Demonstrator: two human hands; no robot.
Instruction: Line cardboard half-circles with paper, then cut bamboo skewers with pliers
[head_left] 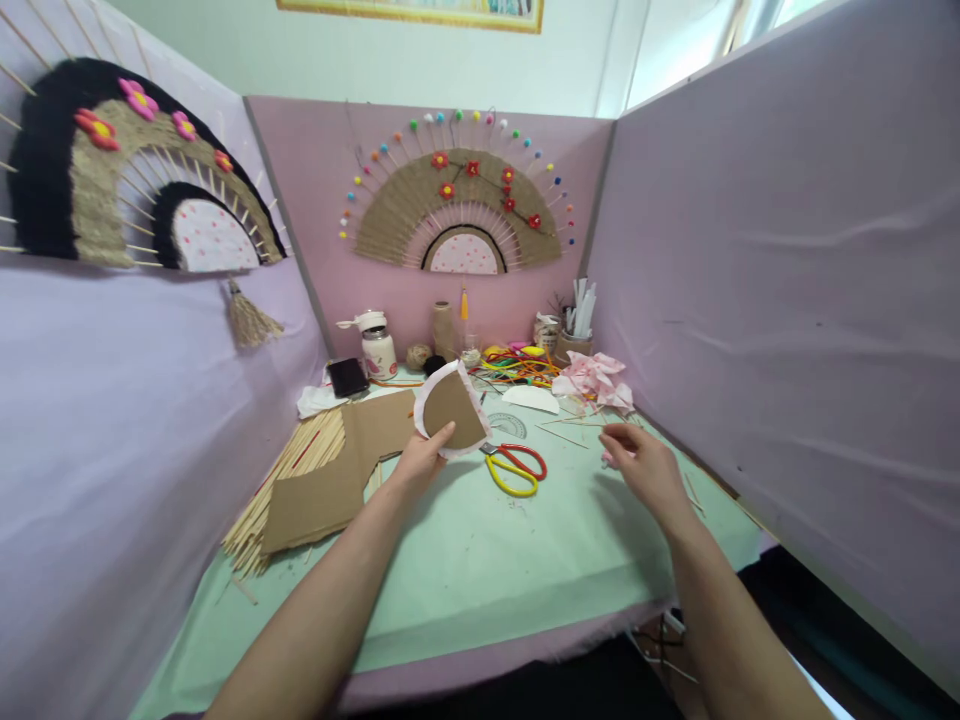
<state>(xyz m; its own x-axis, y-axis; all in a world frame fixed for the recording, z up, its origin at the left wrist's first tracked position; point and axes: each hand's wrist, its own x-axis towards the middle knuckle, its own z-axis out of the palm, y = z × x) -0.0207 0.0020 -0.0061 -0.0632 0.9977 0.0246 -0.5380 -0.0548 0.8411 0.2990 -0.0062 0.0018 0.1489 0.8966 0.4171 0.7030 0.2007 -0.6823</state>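
Note:
My left hand (pixel 426 458) grips a cardboard half-circle (pixel 451 410) by its lower edge, thumb on the brown face. A pale, pinkish border is folded round the cardboard's edges. My right hand (pixel 637 462) is raised over the right side of the table, fingertips pinched together; what they hold, if anything, is too small to make out. Just below those fingers shows a small pink piece (pixel 609 459). Scissors (pixel 517 470) with one red and one yellow handle lie between my hands. Behind them sits a clear protractor (pixel 508 425), with a white half-round piece (pixel 531 399) farther back.
Cut cardboard (pixel 315 500) overlaps many thin wooden sticks (pixel 281 465) on the left. Along the back stand a bottle (pixel 379 350), a twine cone (pixel 443 330), colourful pipe cleaners (pixel 521 368) and crumpled pink paper (pixel 594 380). Decorated fans hang on the left and back (pixel 390 215) partitions.

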